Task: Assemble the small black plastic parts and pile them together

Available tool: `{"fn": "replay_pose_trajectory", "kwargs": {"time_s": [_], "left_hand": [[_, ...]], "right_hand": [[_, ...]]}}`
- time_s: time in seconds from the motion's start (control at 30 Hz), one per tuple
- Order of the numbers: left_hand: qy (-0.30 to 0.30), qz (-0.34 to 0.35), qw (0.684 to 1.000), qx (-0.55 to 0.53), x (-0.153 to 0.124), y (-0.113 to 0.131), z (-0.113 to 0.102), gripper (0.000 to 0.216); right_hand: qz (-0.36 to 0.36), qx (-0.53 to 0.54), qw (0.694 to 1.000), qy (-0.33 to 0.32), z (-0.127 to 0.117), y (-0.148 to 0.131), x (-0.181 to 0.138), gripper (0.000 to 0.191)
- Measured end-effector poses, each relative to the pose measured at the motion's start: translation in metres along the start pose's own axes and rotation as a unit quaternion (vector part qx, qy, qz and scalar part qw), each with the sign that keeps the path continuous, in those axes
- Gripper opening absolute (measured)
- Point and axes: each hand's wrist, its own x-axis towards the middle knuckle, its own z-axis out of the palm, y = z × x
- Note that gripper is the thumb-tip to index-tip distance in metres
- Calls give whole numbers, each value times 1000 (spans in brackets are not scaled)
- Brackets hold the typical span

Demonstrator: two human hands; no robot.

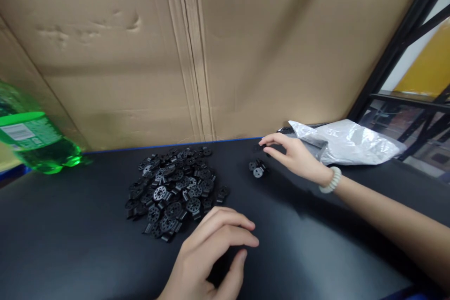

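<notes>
A heap of small black plastic parts point(172, 192), each with a round perforated disc and a clip-like tab, lies on the black tabletop. In front of the heap's right side my left hand point(214, 253) hovers with its fingers curved and apart, nothing in them. Farther back on the right, my right hand point(286, 150) pinches a black plastic part point(259, 148) between thumb and fingertips. Just below that hand a few more black parts point(258, 168) sit together, apart from the heap.
A green plastic bottle point(38, 136) is at the left edge. Behind my right hand lies a silvery-white plastic bag point(355, 143). A cardboard wall point(140, 56) closes off the back, and a black metal frame point(397, 51) rises at the right.
</notes>
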Motion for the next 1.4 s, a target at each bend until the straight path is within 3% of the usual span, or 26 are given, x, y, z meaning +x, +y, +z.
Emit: {"fn": "replay_pose_trajectory", "kwargs": {"time_s": [0.2,0.3,0.47,0.6,0.73,0.83,1.03,1.2,1.4], "left_hand": [[-69,35,997,-21,-2,3,3,34],[-79,65,994,-29,-4,-1,7,35],[-90,67,993,-30,-4,-4,9,34],[-98,64,993,-19,-3,-2,8,33],[-104,54,993,-19,-3,1,7,33],[-99,24,994,-29,-3,5,5,33],[-33,-91,995,-22,-6,0,3,29],[48,-142,989,0,-9,-11,4,27],[80,-228,964,-112,-6,-12,8,20]], "right_hand": [[-11,-3,997,-72,21,19,10,21],[-4,1,998,-69,21,19,9,25],[-24,1,999,-29,22,-15,1,26],[-149,-26,977,-152,39,-52,-13,35],[-166,-71,962,-205,53,-62,-25,36],[-143,-44,968,-200,53,-58,-28,24],[-99,53,972,-206,47,-54,-30,4],[-13,200,973,-116,45,-60,-34,19],[-30,230,972,-37,44,-77,-45,35]]}}
